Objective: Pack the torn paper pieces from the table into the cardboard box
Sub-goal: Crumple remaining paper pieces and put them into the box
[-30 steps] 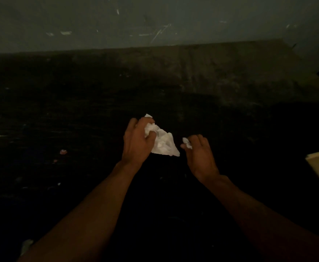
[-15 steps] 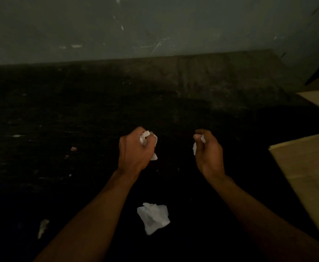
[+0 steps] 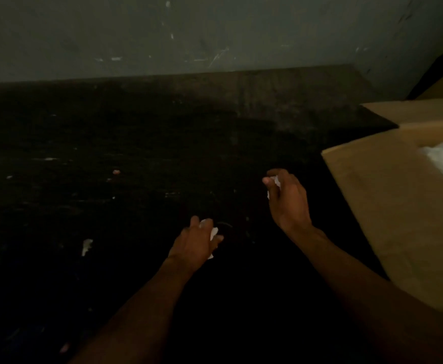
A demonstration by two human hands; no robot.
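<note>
While the left hand (image 3: 194,245) holds crumpled white paper (image 3: 213,233) in a curled grip, the right hand (image 3: 291,203) pinches a ragged scrap (image 3: 276,181) near the flat-sided cardboard box (image 3: 388,206).

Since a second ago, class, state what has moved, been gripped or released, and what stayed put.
The left hand let a big paper piece fall, then came down toward it; it grips paper now. The view swung right, showing more box. The right hand still pinches its scrap; the table scrap stayed.
</note>
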